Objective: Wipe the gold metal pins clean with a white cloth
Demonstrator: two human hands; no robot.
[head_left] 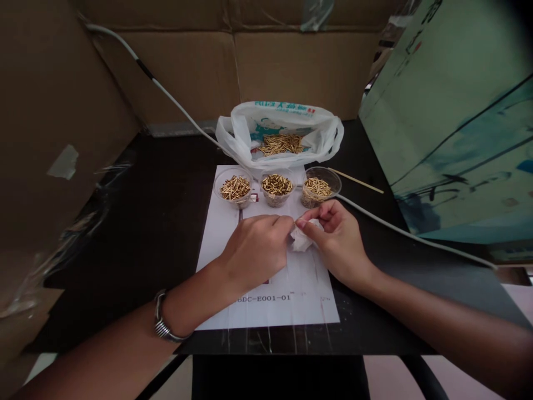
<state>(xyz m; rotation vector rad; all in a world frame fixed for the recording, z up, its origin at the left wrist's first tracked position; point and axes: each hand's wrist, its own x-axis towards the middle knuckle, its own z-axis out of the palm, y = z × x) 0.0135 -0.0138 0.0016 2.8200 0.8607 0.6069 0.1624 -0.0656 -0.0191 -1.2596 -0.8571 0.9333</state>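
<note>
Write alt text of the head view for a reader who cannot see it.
A left hand and a right hand meet at a crumpled white scrap above a printed sheet on a dark table. Beyond them stand three clear cups of small gold-coloured pieces, with an open white bag of more behind.

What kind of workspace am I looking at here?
Likely a makeshift small-parts workstation: cardboard walls around a dark tabletop, three clear cups of small brass-coloured pieces, and an open plastic bag holding more.
</note>
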